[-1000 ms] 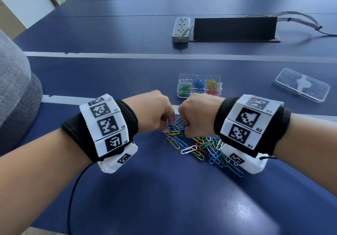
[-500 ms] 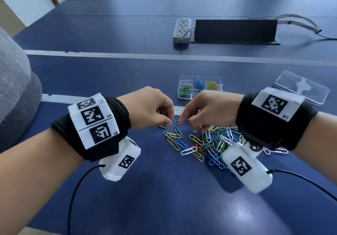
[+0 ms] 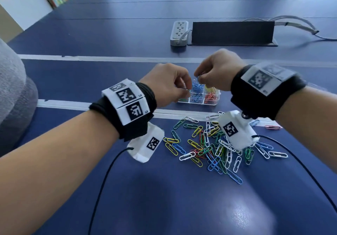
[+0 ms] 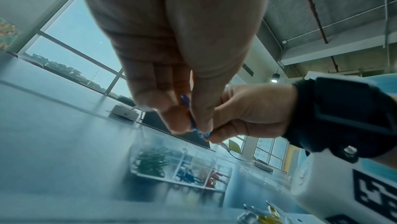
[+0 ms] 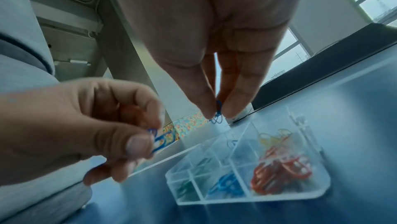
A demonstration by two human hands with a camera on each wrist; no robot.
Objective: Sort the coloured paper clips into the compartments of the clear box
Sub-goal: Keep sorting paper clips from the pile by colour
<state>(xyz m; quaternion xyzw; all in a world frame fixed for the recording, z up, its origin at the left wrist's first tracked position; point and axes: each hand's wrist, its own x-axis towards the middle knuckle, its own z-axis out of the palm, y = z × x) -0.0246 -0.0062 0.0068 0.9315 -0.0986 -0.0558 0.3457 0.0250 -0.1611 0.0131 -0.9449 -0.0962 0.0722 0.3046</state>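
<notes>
The clear box [image 3: 198, 104] lies beyond a loose pile of coloured paper clips [image 3: 209, 147] on the blue table. Its compartments hold green, blue, red, yellow and white clips. Both hands hover over the box. My left hand [image 3: 187, 89] pinches blue paper clips [image 5: 160, 140] between thumb and fingers above the box's left side. My right hand [image 3: 197, 77] pinches a blue paper clip [image 5: 218, 108] above the middle back compartment. In the left wrist view the left hand's blue clips [image 4: 187, 108] almost meet the right hand's fingertips [image 4: 211, 138], over the box [image 4: 178, 183].
A power strip [image 3: 179, 33] and a black panel [image 3: 232, 33] lie farther back, with cables [image 3: 300, 24] at the right. A grey cushion [image 3: 14, 97] sits at the left edge. One pink clip [image 3: 272, 127] lies apart at the right.
Both hands have lifted off the pile and moved forward over the clear box, each carrying blue clips. The right wrist has turned and risen.
</notes>
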